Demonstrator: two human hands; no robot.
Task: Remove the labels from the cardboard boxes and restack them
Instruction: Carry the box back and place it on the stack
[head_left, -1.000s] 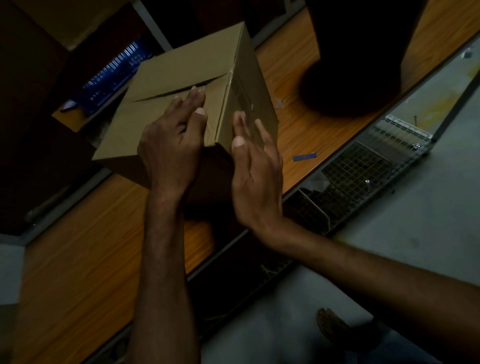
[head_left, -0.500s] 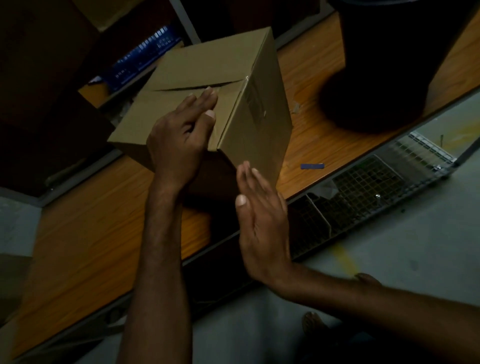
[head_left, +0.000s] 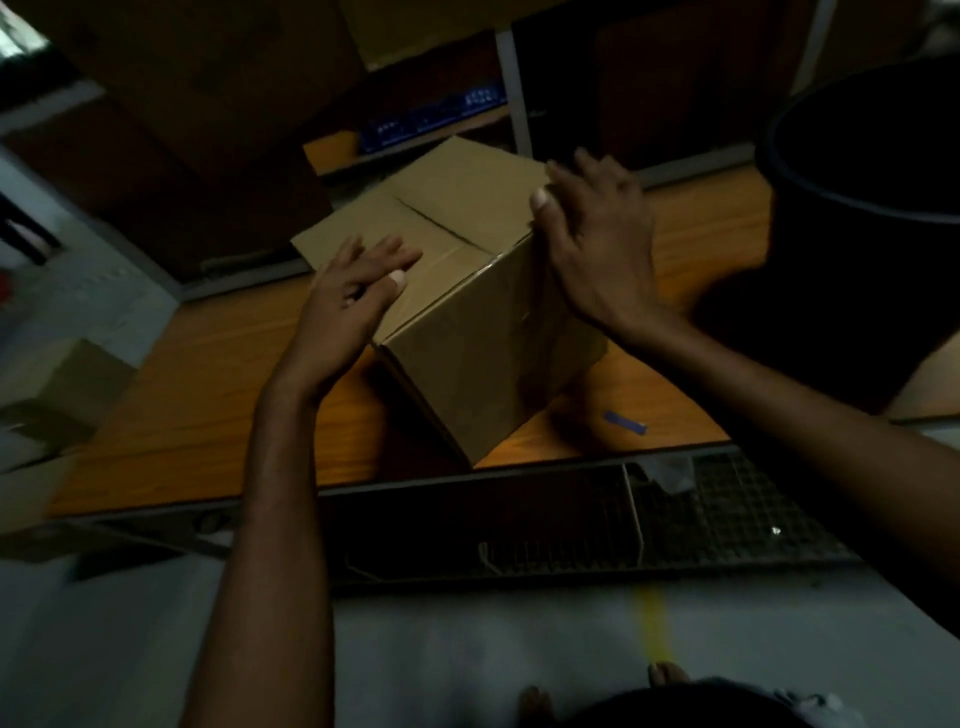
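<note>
One cardboard box (head_left: 483, 332) stood between two flat, straight-fingered hands, neither curled round it: left hand (head_left: 353, 291) on its top, right hand (head_left: 592, 244) at its right edge; box faces were too dim to read

A plain brown cardboard box (head_left: 483, 332) is seen standing on a wooden table (head_left: 208, 395), close to the table's near edge. It is turned so that one upright corner is pointed toward the camera, and its lowest near corner is set just short of that edge. The box is closed: its top flaps (head_left: 467, 202) are folded flat and are met along a seam (head_left: 441, 226) that is run slantwise across the top. The broad face to the right of the near corner is dimly lit and unmarked as far as can be told; the narrow face to the left is lost in shadow. Whether the box is fully seated or slightly tipped cannot be told.
</note>
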